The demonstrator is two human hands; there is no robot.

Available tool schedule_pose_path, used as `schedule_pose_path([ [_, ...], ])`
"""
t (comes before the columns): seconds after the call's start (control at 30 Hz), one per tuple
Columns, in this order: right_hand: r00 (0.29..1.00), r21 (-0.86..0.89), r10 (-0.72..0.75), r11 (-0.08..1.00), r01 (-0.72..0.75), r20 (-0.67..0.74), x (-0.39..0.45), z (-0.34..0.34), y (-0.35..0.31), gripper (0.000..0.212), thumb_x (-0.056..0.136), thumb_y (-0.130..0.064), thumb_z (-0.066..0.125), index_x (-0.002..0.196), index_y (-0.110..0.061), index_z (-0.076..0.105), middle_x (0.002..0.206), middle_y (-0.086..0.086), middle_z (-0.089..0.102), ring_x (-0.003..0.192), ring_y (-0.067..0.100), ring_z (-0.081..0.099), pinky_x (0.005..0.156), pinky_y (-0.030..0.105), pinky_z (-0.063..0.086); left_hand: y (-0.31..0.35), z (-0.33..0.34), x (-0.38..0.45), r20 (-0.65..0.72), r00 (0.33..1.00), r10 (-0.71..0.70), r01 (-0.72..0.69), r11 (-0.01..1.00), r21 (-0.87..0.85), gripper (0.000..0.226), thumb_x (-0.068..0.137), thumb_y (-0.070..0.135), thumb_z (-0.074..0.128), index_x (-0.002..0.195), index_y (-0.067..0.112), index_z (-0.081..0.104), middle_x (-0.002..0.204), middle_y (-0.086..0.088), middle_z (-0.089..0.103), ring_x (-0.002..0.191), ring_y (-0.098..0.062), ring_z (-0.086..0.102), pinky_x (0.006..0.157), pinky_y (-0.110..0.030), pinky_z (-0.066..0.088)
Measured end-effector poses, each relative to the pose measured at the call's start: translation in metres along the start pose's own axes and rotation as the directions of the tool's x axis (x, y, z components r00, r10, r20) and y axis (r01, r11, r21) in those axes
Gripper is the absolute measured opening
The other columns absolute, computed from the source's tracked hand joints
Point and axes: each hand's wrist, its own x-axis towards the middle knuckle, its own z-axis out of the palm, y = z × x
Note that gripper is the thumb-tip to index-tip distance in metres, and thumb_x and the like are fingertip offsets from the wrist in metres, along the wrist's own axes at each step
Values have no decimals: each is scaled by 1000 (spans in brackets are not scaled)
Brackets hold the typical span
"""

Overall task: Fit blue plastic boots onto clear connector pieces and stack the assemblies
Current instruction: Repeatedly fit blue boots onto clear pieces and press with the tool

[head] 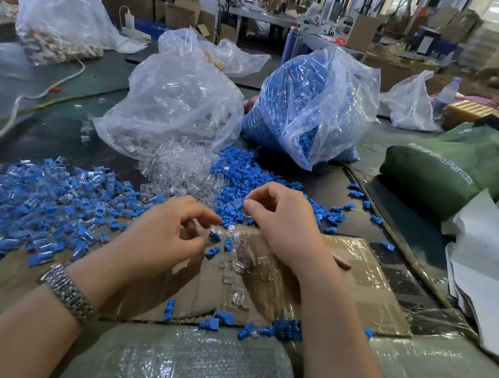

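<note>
- Heap of finished assemblies [39, 198]: blue boots fitted on clear pieces, spread over the surface [52, 127] at 9 o'clock from your hands.
- Wristwatch [67, 293]: metal band on your left wrist, at 7 o'clock in the view.
- Your left hand [163, 233]: fingers curled, thumb and fingertips pinched together at a small clear connector piece [207, 237]; the piece is hard to make out against the film.
- Bag of clear connector pieces [176, 102]: open, at 12 o'clock from your left hand, with clear pieces [178, 169] spilling from its mouth onto the surface.
- Cardboard sheet [366, 296]: film-covered, lying beneath both hands; a few loose clear pieces and blue boots [213, 250] lie on it between your wrists.
- Your right hand [285, 225]: fingers curled inward, thumb against forefinger; you cannot tell whether it holds anything.
- Loose blue boots [244, 174]: a pile at 12 o'clock from your right hand, running back to the bag of blue boots [309, 106].
- Green bag [452, 168]: lying at 2 o'clock, well apart from your hands.
</note>
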Motion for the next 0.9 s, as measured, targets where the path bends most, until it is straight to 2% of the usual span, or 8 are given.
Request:
schedule_pose_path([
  [0.17, 1000, -32, -10, 999, 10, 12, 0, 3, -1, 4, 98, -26, 67, 94, -25, 69, 86, -11, 68, 83, 6, 64, 81, 28, 54, -3, 9, 6, 12, 999, 51, -53, 969, 243, 21, 96, 29, 66, 116, 35, 69, 104, 21, 53, 88, 7, 51, 69, -10, 39],
  [0.23, 1000, -30, -12, 999, 12, 11, -1, 2, -1, 4, 98, -26, 66, 94, -25, 68, 86, -10, 68, 83, 6, 64, 80, 28, 54, -3, 13, 8, 5, 998, 70, -68, 956, 284, 18, 95, 35, 66, 112, 34, 70, 101, 20, 52, 88, 9, 48, 72, -10, 38],
  [0.33, 1000, -28, -8, 1000, 9, 13, -1, 3, -1, 5, 98, -26, 67, 93, -26, 67, 86, -10, 68, 83, 6, 64, 79, 27, 54, -3, 14, 9, -14, 998, 68, -61, 955, 290, 11, 93, 35, 69, 103, 31, 69, 97, 19, 53, 87, 8, 49, 82, -17, 47],
  [0.47, 1000, -30, -10, 999, 11, 25, 0, 3, -2, 4, 98, -25, 66, 94, -24, 68, 87, -10, 68, 83, 7, 64, 79, 27, 53, -5, 9, 8, -20, 999, 45, -40, 981, 192, 26, 88, 32, 75, 112, 37, 65, 99, 22, 56, 87, 7, 55, 75, -7, 40],
  [0.67, 999, -29, -6, 1000, 7, 39, -3, 3, -2, 5, 98, -26, 66, 93, -25, 68, 87, -10, 68, 82, 6, 63, 76, 24, 52, -8, 1, 6, 12, 1000, -12, 9, 973, 232, 14, 87, 34, 75, 101, 35, 70, 92, 20, 61, 84, 5, 58, 77, -13, 49],
  [0.73, 999, 6, -7, 1000, 7, 48, -3, 2, -3, 5, 98, -26, 67, 93, -25, 68, 87, -10, 69, 82, 6, 65, 75, 23, 53, -8, -2, 5, -60, 998, -12, 23, 981, 191, 15, 84, 35, 77, 98, 31, 72, 85, 19, 66, 78, 5, 63, 69, -7, 48],
  [0.8, 997, 110, -16, 994, 8, 72, -4, 0, -4, 4, 96, -25, 70, 92, -24, 70, 86, -7, 72, 82, 7, 68, 77, 22, 54, -5, -4, 3, -137, 990, -30, 34, 999, 28, 18, 78, 36, 79, 92, 27, 72, 74, 11, 72, 68, 5, 68, 64, -6, 50],
  [0.9, 985, 297, -75, 955, 26, 157, -7, -2, -7, 2, 95, -21, 72, 94, -20, 72, 86, -4, 75, 83, 8, 70, 84, 24, 57, 3, -4, 0, -150, 986, -77, 37, 967, -253, 26, 71, 32, 81, 93, 21, 69, 76, 6, 76, 60, -10, 73, 59, -17, 58],
])
